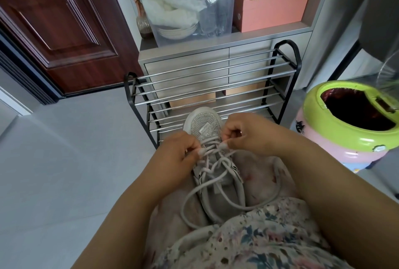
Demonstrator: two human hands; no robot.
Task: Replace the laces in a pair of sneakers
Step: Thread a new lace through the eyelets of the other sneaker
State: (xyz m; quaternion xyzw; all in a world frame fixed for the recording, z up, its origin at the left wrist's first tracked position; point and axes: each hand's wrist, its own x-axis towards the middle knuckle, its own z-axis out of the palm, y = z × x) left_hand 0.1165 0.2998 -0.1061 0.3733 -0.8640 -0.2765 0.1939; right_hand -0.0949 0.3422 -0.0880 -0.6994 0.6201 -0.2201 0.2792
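A grey sneaker (204,126) with a sparkly mesh toe lies on my lap, toe pointing away from me. A pale grey lace (216,184) runs through its lower eyelets, and its loose ends loop back over the tongue and my lap. My left hand (177,156) pinches the lace at the left side of the eyelets near the toe. My right hand (244,137) pinches the lace at the right side, level with the left hand. Only one sneaker is in view.
A black and chrome shoe rack (216,87) stands just beyond the sneaker's toe. A green and pink bin (349,135) sits at the right. Behind are a grey cabinet (185,53) with a clear box, pink boxes (274,11), and a brown door (60,27) at the left.
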